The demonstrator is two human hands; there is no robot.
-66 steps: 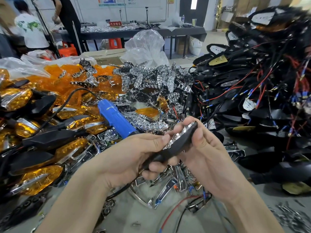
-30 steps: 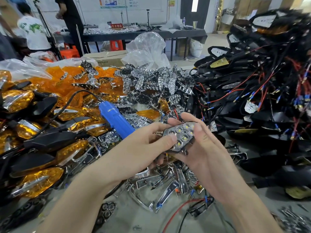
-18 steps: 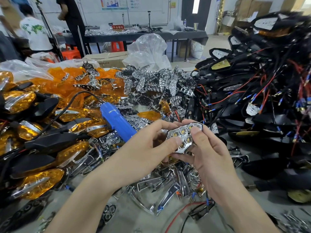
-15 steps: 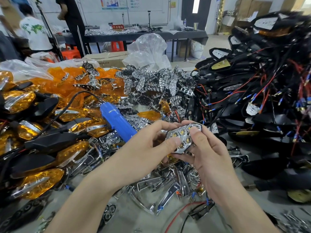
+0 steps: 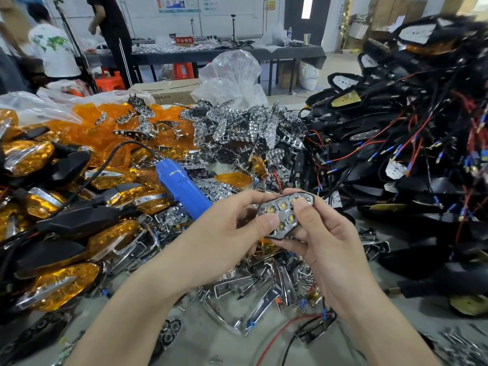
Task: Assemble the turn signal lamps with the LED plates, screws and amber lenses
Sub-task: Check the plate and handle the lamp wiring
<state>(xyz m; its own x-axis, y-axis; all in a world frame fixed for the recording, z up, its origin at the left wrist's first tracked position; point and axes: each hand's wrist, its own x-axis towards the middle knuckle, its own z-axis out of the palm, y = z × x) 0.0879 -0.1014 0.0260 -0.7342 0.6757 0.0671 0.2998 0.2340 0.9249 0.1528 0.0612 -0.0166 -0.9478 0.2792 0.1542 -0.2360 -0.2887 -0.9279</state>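
A person in white and another in black stood upper left; a clear plastic bag sat upper centre, beside a cardboard box.

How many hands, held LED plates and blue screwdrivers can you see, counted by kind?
Hands: 2, left hand and right hand
LED plate, pinched by both hands: 1
Blue screwdriver: 1
Total: 4

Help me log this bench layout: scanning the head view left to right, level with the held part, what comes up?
Assembled amber lamps → blue screwdriver → left hand → LED plate pinched between both → right hand → black wired housings.
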